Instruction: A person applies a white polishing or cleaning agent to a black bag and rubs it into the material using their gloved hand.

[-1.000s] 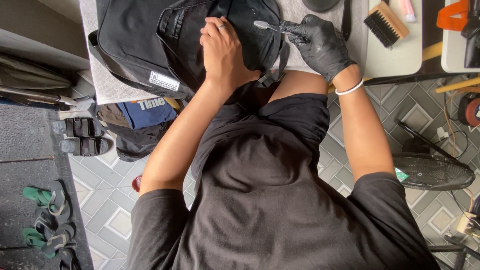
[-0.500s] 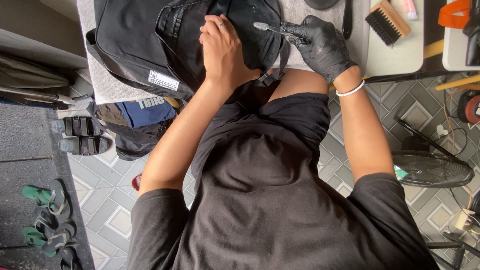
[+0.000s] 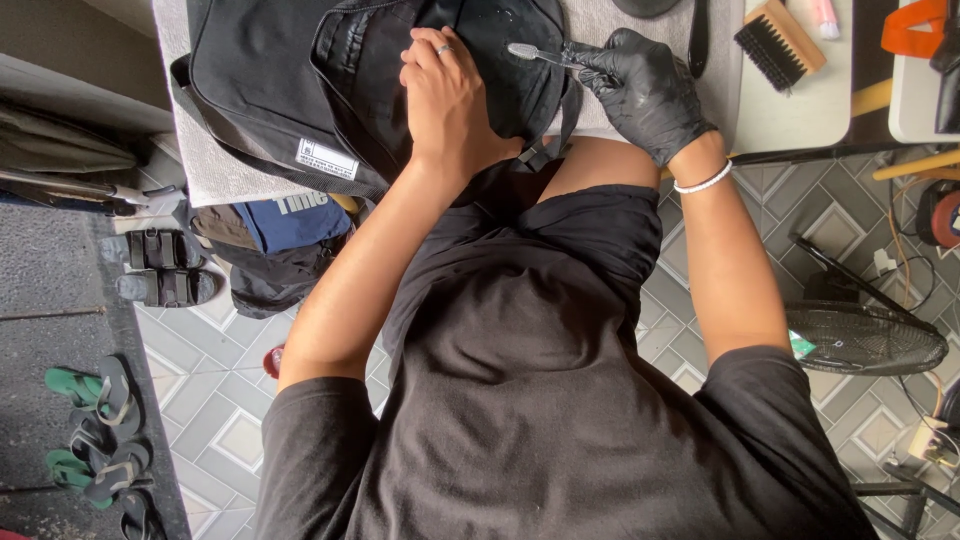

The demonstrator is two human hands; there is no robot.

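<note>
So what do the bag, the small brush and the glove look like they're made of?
Backpack: matte black woven fabric, likely nylon or polyester, with stitched seams. Small brush in the right hand: clear, glossy plastic, probably. Glove: thin black nitrile or latex, shiny and creased. Left hand is bare.

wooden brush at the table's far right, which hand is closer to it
Right. The gloved right hand holds a small toothbrush just left of the wooden brush; the bare left hand rests on the black backpack, farther away.

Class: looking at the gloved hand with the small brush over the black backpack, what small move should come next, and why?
Probably lower the small brush onto the black backpack: the gloved right hand holds it over the fabric, and the bare left hand presses the bag steady.
</note>
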